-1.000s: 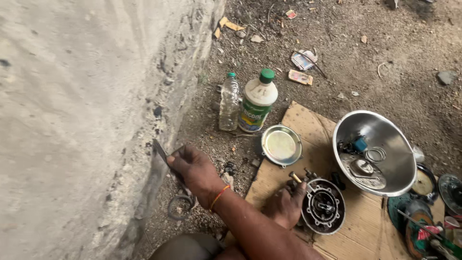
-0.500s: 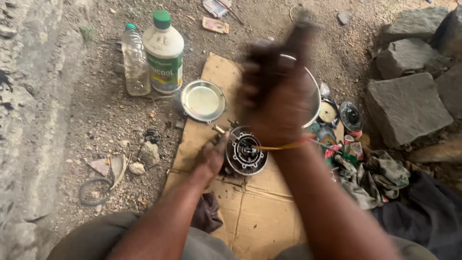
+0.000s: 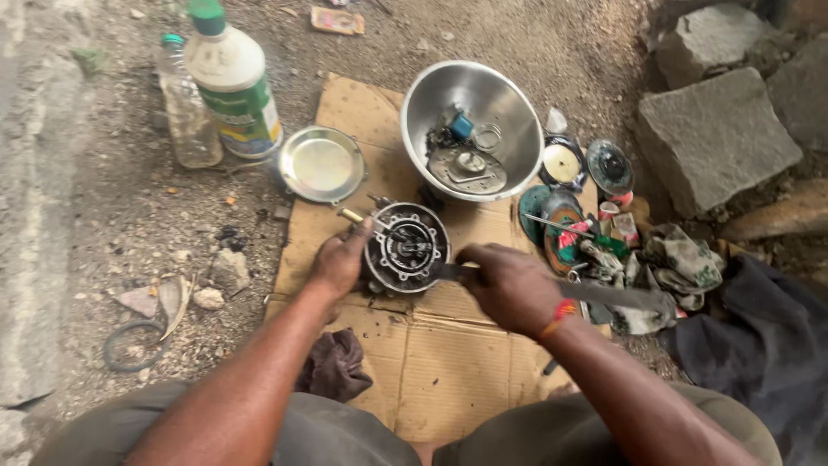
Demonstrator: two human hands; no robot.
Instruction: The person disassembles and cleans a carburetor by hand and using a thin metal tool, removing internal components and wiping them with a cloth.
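A round dark metal engine part (image 3: 407, 248) with a ring of bolts sits on a sheet of cardboard (image 3: 448, 362). My left hand (image 3: 341, 259) grips its left side, next to a yellow-handled tool (image 3: 358, 217) lying at its upper left. My right hand (image 3: 509, 285) is closed around a flat metal blade (image 3: 447, 271) whose tip rests against the part's right edge.
A steel bowl (image 3: 509, 112) with small parts stands behind, a shallow steel dish (image 3: 323, 164) to its left. A white bottle (image 3: 233, 82) and a clear bottle (image 3: 185, 108) stand on the dirt. Discs, rags (image 3: 681, 267) and stones (image 3: 716, 138) lie right; a dark cloth (image 3: 335, 367) lies near my knee.
My right hand has come from the wall on the left, swung across, and now holds the blade against the round part. My left hand stays on the part.
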